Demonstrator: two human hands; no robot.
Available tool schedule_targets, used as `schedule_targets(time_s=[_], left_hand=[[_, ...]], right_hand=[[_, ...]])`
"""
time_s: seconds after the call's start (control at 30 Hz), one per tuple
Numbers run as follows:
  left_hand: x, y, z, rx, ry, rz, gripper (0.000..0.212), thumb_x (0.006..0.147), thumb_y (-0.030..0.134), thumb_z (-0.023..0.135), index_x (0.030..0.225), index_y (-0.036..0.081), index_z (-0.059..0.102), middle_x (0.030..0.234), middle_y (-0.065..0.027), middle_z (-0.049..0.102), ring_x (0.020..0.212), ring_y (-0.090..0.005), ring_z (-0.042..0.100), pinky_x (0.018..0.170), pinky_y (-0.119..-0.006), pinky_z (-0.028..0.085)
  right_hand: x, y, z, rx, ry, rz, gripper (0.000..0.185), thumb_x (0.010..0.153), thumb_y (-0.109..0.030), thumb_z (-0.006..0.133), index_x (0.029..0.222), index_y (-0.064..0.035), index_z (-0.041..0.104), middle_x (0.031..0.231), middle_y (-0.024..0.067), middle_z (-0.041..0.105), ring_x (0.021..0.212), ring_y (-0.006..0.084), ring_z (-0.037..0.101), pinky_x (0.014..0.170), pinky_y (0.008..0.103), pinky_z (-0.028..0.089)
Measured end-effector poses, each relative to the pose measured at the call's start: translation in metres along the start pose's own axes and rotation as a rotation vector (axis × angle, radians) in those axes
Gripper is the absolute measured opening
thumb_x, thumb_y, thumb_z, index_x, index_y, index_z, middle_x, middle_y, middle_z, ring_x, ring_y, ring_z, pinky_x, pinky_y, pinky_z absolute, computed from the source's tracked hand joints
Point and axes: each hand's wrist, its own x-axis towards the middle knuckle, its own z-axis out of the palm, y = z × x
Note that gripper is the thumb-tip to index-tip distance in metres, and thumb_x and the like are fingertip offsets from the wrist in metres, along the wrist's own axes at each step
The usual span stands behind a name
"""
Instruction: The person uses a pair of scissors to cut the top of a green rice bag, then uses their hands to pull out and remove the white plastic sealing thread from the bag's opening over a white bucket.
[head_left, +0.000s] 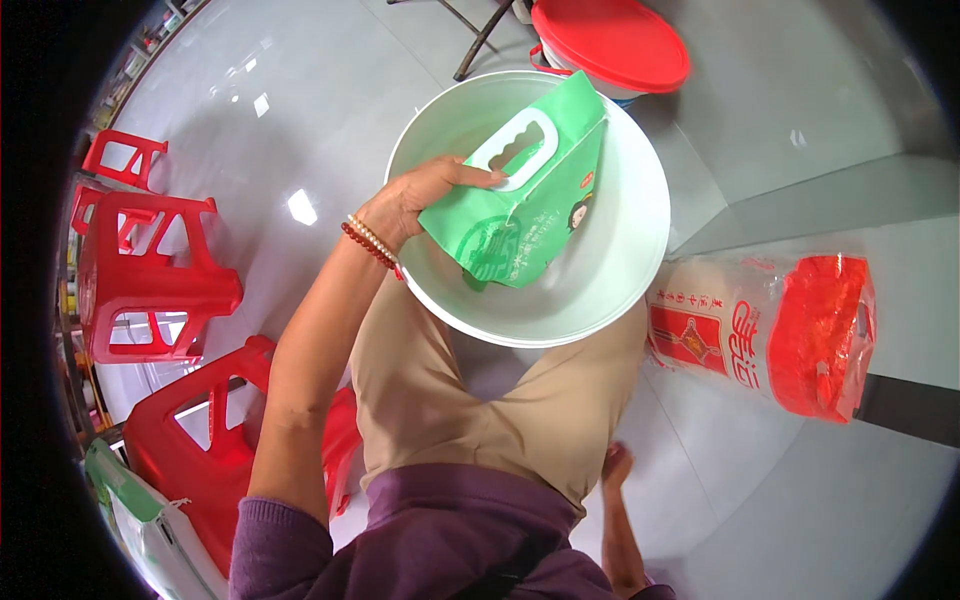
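Note:
My left hand (431, 189), with beaded bracelets at the wrist, grips the top of a green plastic bag (536, 217) beside its white handle (551, 146). The bag is creased and printed with writing and a small cartoon figure. It hangs within the mouth of a round white plastic bucket (622, 262), which stands at my knees. The bag hides part of the bucket's inside. My right hand (616, 465) is low beside my right thigh, away from the bucket, partly hidden by the trouser leg. Its fingers are not clear.
To the right stands a clear and red plastic bag (750, 337) bearing writing. A white bucket with a red lid (615, 45) sits beyond mine. Red plastic stools (157, 277) are at the left, near a green and white package (142, 517). A wall (825, 187) rises at the right.

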Motion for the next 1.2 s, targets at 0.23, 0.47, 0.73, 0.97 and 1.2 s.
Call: schedule_targets(time_s=[0.23,0.47,0.73,0.97,1.2], left_hand=[[0.002,0.006,0.010,0.046,-0.058,0.033,0.036,0.071,0.015,0.068,0.100,-0.003,0.058,0.091,-0.0120,0.063,0.074,-0.0171,0.063,0.068,-0.028,0.053],[0.001,0.005,0.012,0.031,-0.089,0.070,0.029,0.072,0.011,0.065,0.098,-0.001,0.061,0.090,-0.0092,0.063,0.075,-0.0159,0.062,0.069,-0.027,0.052],[-0.007,0.006,0.014,0.051,-0.059,0.103,0.019,0.073,0.010,0.065,0.089,0.001,0.064,0.080,-0.0067,0.064,0.066,-0.0128,0.062,0.063,-0.024,0.052],[-0.007,0.006,0.010,0.082,-0.030,0.120,0.019,0.073,0.008,0.065,0.090,-0.001,0.064,0.081,-0.0070,0.065,0.065,-0.0125,0.062,0.062,-0.024,0.052],[-0.001,0.003,0.010,0.067,-0.001,0.115,0.016,0.073,0.005,0.065,0.088,-0.001,0.065,0.079,-0.0076,0.066,0.063,-0.0132,0.063,0.061,-0.024,0.054]], right_hand=[[0.063,-0.325,-0.178,0.597,0.374,-0.551,0.010,0.083,-0.002,0.054,0.092,0.0006,0.058,0.080,0.0097,0.057,0.068,0.0180,0.055,0.062,0.0289,0.046],[0.108,-0.452,-0.128,0.748,-0.151,-0.651,0.012,0.081,-0.009,0.058,0.084,0.0028,0.057,0.073,0.0069,0.057,0.058,0.0140,0.055,0.049,0.0273,0.045],[0.115,-0.470,-0.114,0.957,-0.438,-0.302,0.016,0.079,-0.014,0.060,0.076,0.0012,0.056,0.062,0.0038,0.053,0.051,0.0103,0.050,0.040,0.0235,0.039],[0.114,-0.470,-0.117,0.918,-0.472,-0.231,0.015,0.078,-0.012,0.057,0.069,-0.0014,0.054,0.061,0.0021,0.050,0.048,0.0093,0.047,0.040,0.0226,0.037],[0.143,-0.432,-0.070,0.767,-0.205,-0.713,0.013,0.077,-0.009,0.055,0.067,-0.0011,0.054,0.058,0.0020,0.049,0.048,0.0096,0.047,0.042,0.0229,0.040]])
